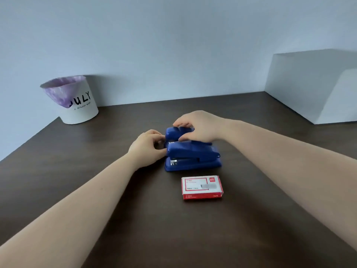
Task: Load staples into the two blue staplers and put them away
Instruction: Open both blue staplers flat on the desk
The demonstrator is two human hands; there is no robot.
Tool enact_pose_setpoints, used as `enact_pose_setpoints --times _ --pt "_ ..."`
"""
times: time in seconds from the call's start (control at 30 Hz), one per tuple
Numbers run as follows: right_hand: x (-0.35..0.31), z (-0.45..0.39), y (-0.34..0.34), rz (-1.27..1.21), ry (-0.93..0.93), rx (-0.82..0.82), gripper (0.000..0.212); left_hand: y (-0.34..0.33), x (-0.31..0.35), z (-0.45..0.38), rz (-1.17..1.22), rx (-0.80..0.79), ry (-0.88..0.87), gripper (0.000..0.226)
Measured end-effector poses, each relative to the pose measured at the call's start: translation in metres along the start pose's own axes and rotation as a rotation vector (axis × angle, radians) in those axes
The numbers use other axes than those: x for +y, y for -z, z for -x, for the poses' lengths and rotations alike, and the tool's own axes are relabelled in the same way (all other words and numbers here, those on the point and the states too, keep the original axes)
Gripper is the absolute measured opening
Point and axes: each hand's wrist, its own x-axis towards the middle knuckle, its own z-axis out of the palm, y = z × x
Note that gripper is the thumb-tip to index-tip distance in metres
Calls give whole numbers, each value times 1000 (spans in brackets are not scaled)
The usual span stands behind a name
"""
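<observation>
- Two blue staplers lie side by side mid-tabletop, long axes running left to right.
- The right hand (pixel 199 125) clamps over the far stapler (pixel 176 132) from above.
- The left hand (pixel 147 145) pinches at its left end.
- The near stapler (pixel 190 154) sits shut, untouched.
- The staple box (pixel 201 187) lies closed toward the near edge; contents unseen.
- The lined bin (pixel 77 99) stands at the far-left corner.

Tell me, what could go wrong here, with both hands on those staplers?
The right hand grips the far stapler, which sits tight against the near stapler; lifting it may drag or tip the near one. The left hand has its fingers at the staplers' front ends, so a top snapping shut could pinch them.
</observation>
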Motion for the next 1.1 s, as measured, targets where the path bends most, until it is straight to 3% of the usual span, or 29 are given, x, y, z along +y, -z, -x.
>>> enact_pose_setpoints --times 0.13,0.53,0.67,0.73,0.87,1.0,1.1 --pt "-11 -1 -9 16 -49 62 39 0 6 10 -56 43 2 31" --pt "-8 -24 -10 -1 -31 30 30 2 5 5 -23 39 20 32" --pt "3 -18 4 -416 -83 271 30 5 1 -1 -41 70 -6 36" --pt "8 -9 11 -568 -75 307 34 7 1 -1 -59 52 -7 38" --pt "18 5 23 -683 -50 354 34 9 3 -1 -89 17 -11 40" --pt "48 26 29 -776 -162 519 20 9 3 -1 -99 33 -15 39" --pt "74 44 14 -801 -257 546 15 9 2 -2 -106 49 -18 39"
